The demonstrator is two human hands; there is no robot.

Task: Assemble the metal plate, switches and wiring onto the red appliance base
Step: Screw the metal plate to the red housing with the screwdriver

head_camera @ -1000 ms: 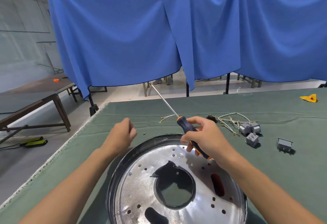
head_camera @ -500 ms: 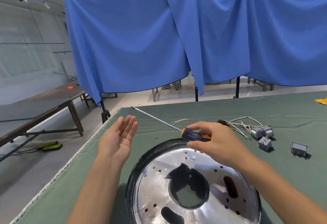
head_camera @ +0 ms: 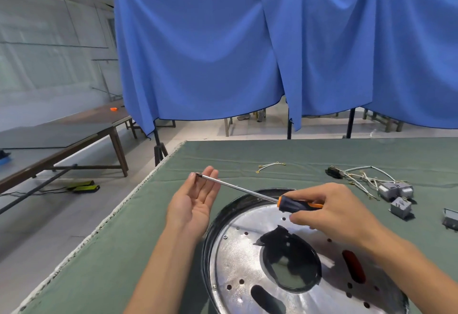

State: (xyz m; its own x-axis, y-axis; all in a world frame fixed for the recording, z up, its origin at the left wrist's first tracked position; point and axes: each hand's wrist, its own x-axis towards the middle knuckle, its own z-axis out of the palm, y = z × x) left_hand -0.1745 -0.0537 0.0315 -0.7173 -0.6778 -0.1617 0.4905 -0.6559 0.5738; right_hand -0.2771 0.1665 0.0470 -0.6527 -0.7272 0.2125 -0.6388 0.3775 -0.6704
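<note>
Right hand: fingers curled round screwdriver handle. Left hand: flat, palm up, shaft tip at its fingertips. Metal plate: seated in the base below. Switches, wires: loose on the table, right.

No text, label, brand, number or sign can be read anywhere in the view.

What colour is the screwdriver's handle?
Dark blue-black with orange, on the screwdriver handle in the head view.
</note>
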